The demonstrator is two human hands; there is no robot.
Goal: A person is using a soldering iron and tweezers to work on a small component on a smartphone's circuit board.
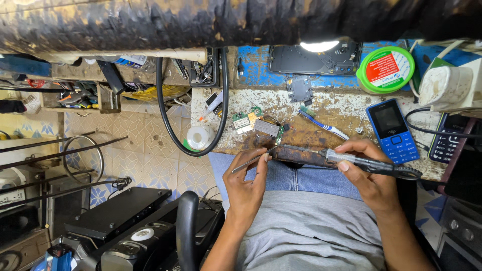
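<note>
Our left hand [246, 183] pinches tweezers [253, 159], our right hand [369, 173] grips a soldering iron [361, 161] — beyond it on the counter [341, 108], a lidded green tub [385, 69], contents hidden.

Workbench [346, 108]; phone [392, 130]; toothbrush [324, 124].

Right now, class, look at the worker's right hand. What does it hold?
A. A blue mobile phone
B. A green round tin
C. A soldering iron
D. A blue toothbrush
C: the right hand grips a soldering iron whose tip points left toward the tweezers in the left hand, while the toothbrush, blue phone and green tin lie untouched on the bench.
</note>
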